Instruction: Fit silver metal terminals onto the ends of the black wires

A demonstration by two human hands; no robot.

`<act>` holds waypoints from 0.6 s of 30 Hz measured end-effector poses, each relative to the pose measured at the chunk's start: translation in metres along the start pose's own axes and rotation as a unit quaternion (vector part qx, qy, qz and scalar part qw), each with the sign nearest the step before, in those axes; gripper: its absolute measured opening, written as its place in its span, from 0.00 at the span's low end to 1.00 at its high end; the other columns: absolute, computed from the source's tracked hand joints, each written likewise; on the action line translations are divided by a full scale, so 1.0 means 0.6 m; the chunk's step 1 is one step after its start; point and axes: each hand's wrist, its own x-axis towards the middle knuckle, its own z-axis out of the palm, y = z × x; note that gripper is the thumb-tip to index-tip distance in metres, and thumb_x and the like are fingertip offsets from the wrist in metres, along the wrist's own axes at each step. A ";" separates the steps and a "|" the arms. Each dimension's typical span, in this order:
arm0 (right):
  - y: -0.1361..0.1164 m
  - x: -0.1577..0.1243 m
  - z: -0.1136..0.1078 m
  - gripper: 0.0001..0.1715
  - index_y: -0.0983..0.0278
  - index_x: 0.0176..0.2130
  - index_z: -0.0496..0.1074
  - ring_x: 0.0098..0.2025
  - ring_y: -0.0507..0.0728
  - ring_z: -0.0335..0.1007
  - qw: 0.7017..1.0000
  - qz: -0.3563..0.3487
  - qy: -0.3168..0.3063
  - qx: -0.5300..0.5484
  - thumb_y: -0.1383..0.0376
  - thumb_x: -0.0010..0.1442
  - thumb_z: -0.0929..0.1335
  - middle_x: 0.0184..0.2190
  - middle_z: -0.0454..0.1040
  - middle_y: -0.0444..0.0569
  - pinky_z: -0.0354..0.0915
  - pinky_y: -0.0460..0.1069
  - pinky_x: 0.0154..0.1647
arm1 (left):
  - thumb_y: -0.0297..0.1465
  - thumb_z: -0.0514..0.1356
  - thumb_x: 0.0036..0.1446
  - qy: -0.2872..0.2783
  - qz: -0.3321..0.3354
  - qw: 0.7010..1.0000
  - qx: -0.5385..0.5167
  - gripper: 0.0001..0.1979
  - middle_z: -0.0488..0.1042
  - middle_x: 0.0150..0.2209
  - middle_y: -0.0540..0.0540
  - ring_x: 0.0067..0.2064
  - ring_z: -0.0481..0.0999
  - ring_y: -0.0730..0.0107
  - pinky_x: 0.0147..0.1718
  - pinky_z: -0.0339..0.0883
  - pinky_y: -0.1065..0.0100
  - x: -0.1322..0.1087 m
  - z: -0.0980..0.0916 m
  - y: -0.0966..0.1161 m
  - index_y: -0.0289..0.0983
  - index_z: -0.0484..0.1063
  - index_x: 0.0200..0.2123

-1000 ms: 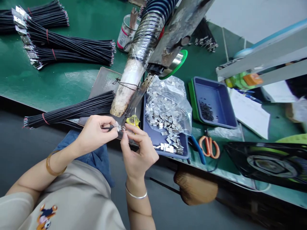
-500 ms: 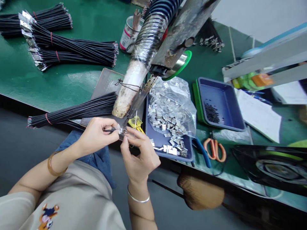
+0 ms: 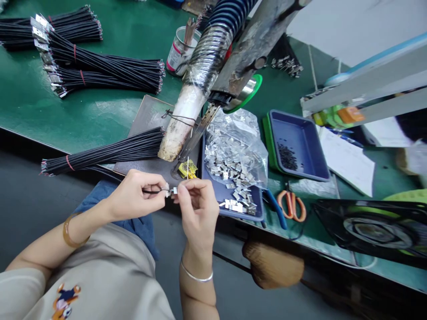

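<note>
My left hand [image 3: 135, 195] pinches the end of a thin black cable [image 3: 151, 191] just off the bench's front edge. My right hand [image 3: 196, 211] is closed on a small metal connector shell [image 3: 173, 191] at that cable's tip. The two hands meet fingertip to fingertip. Behind them lies a bundle of black cables [image 3: 103, 153] tied with a red band, across a brown plate [image 3: 147, 115]. To the right, a clear bag of metal shells [image 3: 233, 151] spills into a blue tray [image 3: 222, 195]. A small yellow holder [image 3: 187, 169] sits just beyond my fingers.
A taped hose and metal arm [image 3: 203, 71] slant down over the plate. More cable bundles [image 3: 100, 73] lie at the far left on the green mat. A second blue tray [image 3: 300, 142] with dark bits, orange scissors [image 3: 292, 205], blue pliers [image 3: 274, 207], a jar [image 3: 178, 46] and papers [image 3: 347, 160] stand to the right.
Both hands have drawn slightly back toward me, away from the metal arm's tip. The right fingers have curled in over the shell.
</note>
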 end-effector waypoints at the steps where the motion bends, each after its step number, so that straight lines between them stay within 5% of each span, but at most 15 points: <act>1: 0.001 0.000 0.001 0.06 0.60 0.36 0.66 0.29 0.49 0.74 0.999 -0.044 0.006 -0.023 0.70 0.66 0.66 0.29 0.73 0.41 0.71 0.43 0.31 | 0.27 0.57 0.51 -0.011 -0.036 0.999 -0.031 0.07 0.56 0.17 0.57 0.21 0.52 0.80 0.19 0.48 0.76 0.000 -0.002 0.001 0.32 0.72 0.23; 5: 0.009 -0.007 0.005 0.08 0.60 0.39 0.70 0.38 0.52 0.79 0.972 -0.191 0.044 -0.132 0.74 0.64 0.68 0.35 0.80 0.46 0.74 0.46 0.42 | 0.33 0.60 0.53 -0.021 -0.105 0.989 -0.104 0.11 0.56 0.18 0.56 0.22 0.52 0.79 0.20 0.48 0.74 0.001 0.000 0.004 0.32 0.74 0.24; 8: 0.012 -0.018 0.002 0.08 0.60 0.41 0.72 0.30 0.50 0.79 0.977 -0.142 0.100 -0.123 0.73 0.65 0.69 0.32 0.80 0.43 0.73 0.43 0.34 | 0.32 0.60 0.54 0.002 -0.108 0.989 -0.106 0.11 0.59 0.19 0.54 0.23 0.55 0.79 0.21 0.51 0.74 0.000 0.005 0.002 0.31 0.76 0.26; 11: 0.009 -0.027 -0.005 0.04 0.60 0.41 0.74 0.17 0.46 0.68 0.979 -0.078 0.167 -0.091 0.69 0.65 0.69 0.25 0.75 0.38 0.63 0.41 0.18 | 0.33 0.60 0.55 0.023 -0.102 0.990 -0.094 0.11 0.65 0.20 0.52 0.24 0.60 0.77 0.24 0.57 0.74 -0.001 0.008 -0.003 0.31 0.77 0.27; 16: -0.003 -0.025 -0.007 0.04 0.61 0.41 0.76 0.14 0.45 0.56 0.982 -0.099 0.072 -0.146 0.67 0.63 0.72 0.18 0.67 0.34 0.58 0.41 0.17 | 0.34 0.59 0.55 0.017 -0.102 0.989 -0.106 0.12 0.73 0.25 0.47 0.27 0.67 0.75 0.28 0.64 0.74 -0.001 0.007 -0.006 0.30 0.78 0.28; 18: -0.002 -0.024 -0.003 0.06 0.61 0.43 0.76 0.15 0.46 0.59 0.983 -0.105 0.083 -0.129 0.68 0.64 0.70 0.18 0.67 0.35 0.58 0.42 0.17 | 0.33 0.60 0.54 0.027 -0.105 0.987 -0.118 0.11 0.75 0.25 0.47 0.28 0.70 0.74 0.29 0.65 0.74 0.000 0.008 -0.006 0.31 0.78 0.28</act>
